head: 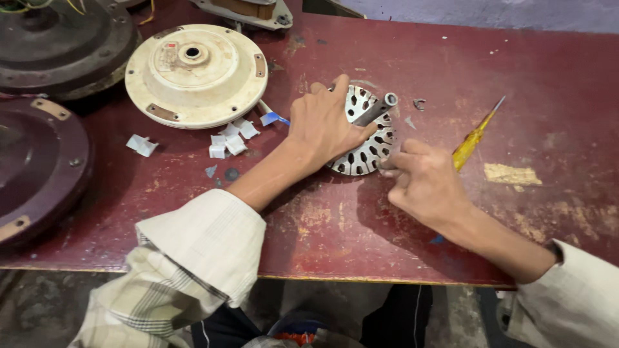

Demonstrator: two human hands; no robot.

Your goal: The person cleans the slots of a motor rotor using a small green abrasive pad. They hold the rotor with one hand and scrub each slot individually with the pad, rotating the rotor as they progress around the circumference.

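- Since the slotted metal disc (366, 138) lies flat on the red desk (516, 84), the left hand (325, 125) covers its left half, fingers curled over the rim, thumb against the grey shaft (377, 109); looks like bracing.
- Right hand (422, 180) at the disc's near edge, fingertips pressed together there; whether they pinch anything, I cannot tell.
- Yellow screwdriver (474, 136) just beside the right hand, within reach.
- Cream round cover (193, 74) and paper scraps (229, 138) pushed off left.

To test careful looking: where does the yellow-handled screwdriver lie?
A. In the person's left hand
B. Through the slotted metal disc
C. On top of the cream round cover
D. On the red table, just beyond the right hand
D: the yellow-handled screwdriver lies flat on the red table, just beyond the right hand, which does not grip it.
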